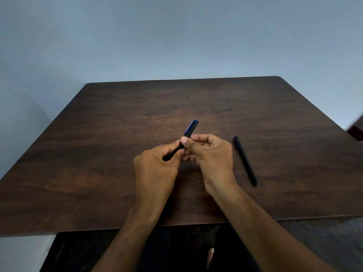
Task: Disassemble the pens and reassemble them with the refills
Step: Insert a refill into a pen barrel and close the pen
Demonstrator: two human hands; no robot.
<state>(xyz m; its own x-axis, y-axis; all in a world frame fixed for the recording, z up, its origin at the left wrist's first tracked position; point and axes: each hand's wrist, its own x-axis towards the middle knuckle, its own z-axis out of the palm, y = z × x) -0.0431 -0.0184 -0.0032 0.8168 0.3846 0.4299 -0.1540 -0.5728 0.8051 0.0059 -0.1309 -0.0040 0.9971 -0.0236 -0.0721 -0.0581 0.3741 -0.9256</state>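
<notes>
Both hands hold one black pen (190,128) above the middle of the dark wooden table (117,154). Its capped end, with a blue clip, points up and away to the right. My left hand (155,169) grips the lower barrel, most of which is hidden in the fist. My right hand (212,154) pinches the pen near the cap's base with thumb and fingers. A second black pen (245,160) lies flat on the table just right of my right hand, untouched, its blue-clipped cap at the far end.
A tiny pale speck (159,144) sits on the table left of my hands. The table's near edge (176,225) runs under my forearms. A blue-grey wall (176,36) stands behind, and a reddish-brown object (356,130) shows at the right edge.
</notes>
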